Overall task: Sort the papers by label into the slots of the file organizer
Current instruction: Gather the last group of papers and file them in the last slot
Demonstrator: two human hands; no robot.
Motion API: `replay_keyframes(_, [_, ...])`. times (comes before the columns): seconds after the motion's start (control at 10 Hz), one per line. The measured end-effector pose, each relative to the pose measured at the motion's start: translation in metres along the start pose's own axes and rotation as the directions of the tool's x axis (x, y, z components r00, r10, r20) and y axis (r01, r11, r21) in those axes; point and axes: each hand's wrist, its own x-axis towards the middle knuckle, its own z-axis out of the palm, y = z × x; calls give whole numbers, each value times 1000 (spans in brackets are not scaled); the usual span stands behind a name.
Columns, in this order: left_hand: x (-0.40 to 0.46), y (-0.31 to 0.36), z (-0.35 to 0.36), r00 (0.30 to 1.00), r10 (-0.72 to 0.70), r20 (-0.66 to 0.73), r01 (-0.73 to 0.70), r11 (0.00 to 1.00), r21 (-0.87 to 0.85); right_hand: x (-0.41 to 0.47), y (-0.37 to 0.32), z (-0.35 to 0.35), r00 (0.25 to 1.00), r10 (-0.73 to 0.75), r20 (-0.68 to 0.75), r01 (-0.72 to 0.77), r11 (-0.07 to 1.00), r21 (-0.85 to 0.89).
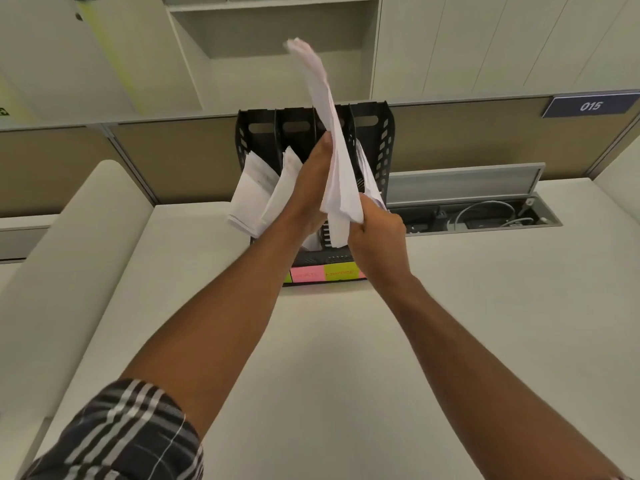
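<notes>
A black file organizer (375, 140) with several upright slots stands at the back of the desk. Pink and yellow sticky labels (323, 273) run along its front edge. White papers (254, 188) lean out of its left slots. My right hand (375, 233) is shut on the lower end of a stack of white papers (332, 147) held upright over the middle slots. My left hand (311, 188) lies flat, fingers straight, against the left face of that stack. More papers (369, 178) sit in a slot behind the stack.
An open cable tray (485, 213) with wires is set into the white desk (329, 341) to the right of the organizer. A brown partition (173, 157) and white cabinets (485, 43) rise behind. A blue sign reads 015 (590, 106).
</notes>
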Motion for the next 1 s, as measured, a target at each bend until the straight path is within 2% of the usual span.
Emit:
replay_keyframes(0.1, [9, -9, -6, 995, 43, 86, -35, 995, -96, 13, 19, 20, 997, 60, 40, -59, 998, -25])
replay_keyframes(0.2, [20, -26, -2, 999, -34, -6, 33, 992, -123, 18, 38, 48, 994, 93, 65, -91, 995, -43])
replay_keyframes(0.3, [20, -34, 2, 998, -3, -57, -8, 982, -189, 20, 48, 64, 977, 165, 137, -160, 986, -49])
replay_keyframes(0.4, [26, -54, 1, 994, -11, -112, -8, 986, -165, 12, 62, 81, 926, 240, 291, -234, 971, -57])
replay_keyframes(0.6, [26, -88, -10, 994, -20, -104, 10, 996, -91, 19, 74, 87, 852, 328, 409, -295, 945, -142])
replay_keyframes(0.7, [22, -94, -9, 995, -24, -100, 21, 999, -32, 18, 74, 83, 835, 352, 423, -280, 934, -223])
replay_keyframes(0.8, [11, -98, -11, 991, 9, -131, 5, 994, 110, 4, 68, 70, 833, 383, 400, -316, 922, -224])
replay_keyframes(1.0, [-40, -142, -13, 978, 153, -143, -92, 927, 364, -40, 39, 25, 865, 354, 356, -378, 926, -4])
